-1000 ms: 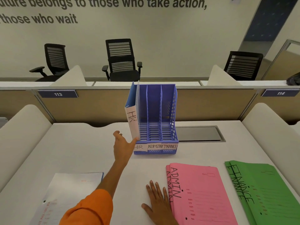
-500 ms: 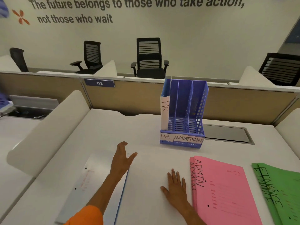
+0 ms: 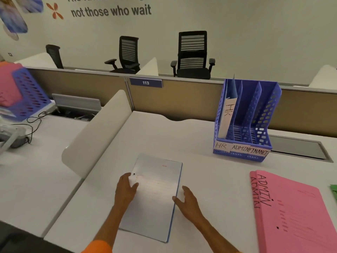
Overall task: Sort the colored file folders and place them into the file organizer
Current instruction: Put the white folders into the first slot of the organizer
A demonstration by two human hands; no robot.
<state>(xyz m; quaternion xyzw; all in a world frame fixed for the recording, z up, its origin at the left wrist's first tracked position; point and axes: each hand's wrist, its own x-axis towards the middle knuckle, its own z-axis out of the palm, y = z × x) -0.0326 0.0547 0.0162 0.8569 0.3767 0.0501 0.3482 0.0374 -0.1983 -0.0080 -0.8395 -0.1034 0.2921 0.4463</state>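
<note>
The left hand (image 3: 126,189) is lying loose-fingered on the left edge of the blue folder (image 3: 156,196). The right hand (image 3: 187,200) is spreading open at its right edge, gripping nothing. The organizer (image 3: 242,154) is standing ahead of the right hand.

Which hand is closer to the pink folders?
Right. The right hand rests left of the pink folders, apart from them; the left hand is farther left, on the pale blue folder.

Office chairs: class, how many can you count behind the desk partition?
3: left chair, only partly visible behind the partition; middle chair; right chair, nearest the file organizer. Others may be hidden.
</note>
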